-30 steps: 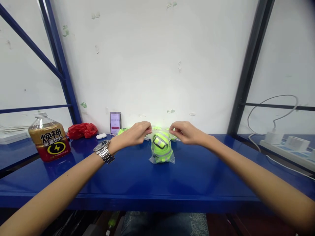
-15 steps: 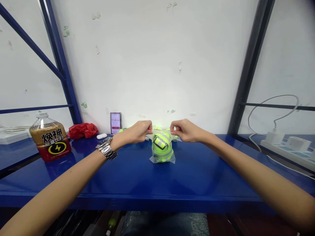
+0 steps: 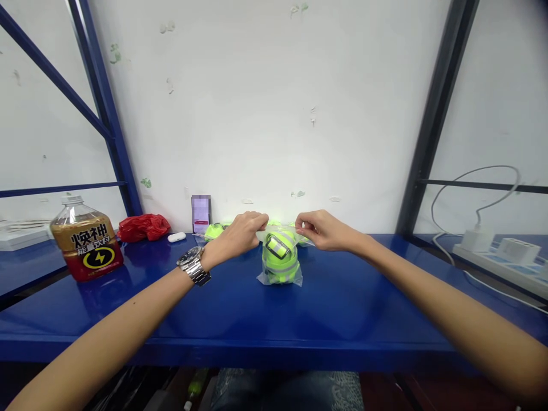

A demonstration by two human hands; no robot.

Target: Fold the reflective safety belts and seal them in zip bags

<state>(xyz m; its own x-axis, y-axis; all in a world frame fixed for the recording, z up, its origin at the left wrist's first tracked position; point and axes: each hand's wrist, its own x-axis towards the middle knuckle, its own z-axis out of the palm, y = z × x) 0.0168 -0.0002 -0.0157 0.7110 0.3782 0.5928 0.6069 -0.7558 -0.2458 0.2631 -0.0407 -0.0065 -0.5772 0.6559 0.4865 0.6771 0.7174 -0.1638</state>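
Observation:
A clear zip bag (image 3: pixel 264 278) stands upright on the blue table, its top edge stretched between my two hands. Inside it is a rolled neon-yellow reflective strap or vest (image 3: pixel 281 262) with grey bands and a dark buckle-like rectangle; its exact kind is unclear. My left hand (image 3: pixel 246 231), with a metal watch (image 3: pixel 194 265) at the wrist, pinches the bag's top left part. At the top right corner, my right hand (image 3: pixel 319 228) pinches the bag between thumb and fingers. More neon-yellow bundles (image 3: pixel 214 230) lie behind, partly hidden by my hands.
A large drink bottle (image 3: pixel 88 240) stands at the left, near a red plastic bag (image 3: pixel 144 227) and a white case (image 3: pixel 177 237). A phone (image 3: pixel 201 212) leans on the wall. Right of the blue table (image 3: pixel 274 325) are a power strip (image 3: pixel 505 262) and cables.
My left hand has slid right along the bag's top edge, closer to my right hand. The bag has shifted slightly left, while my right hand is nearly still.

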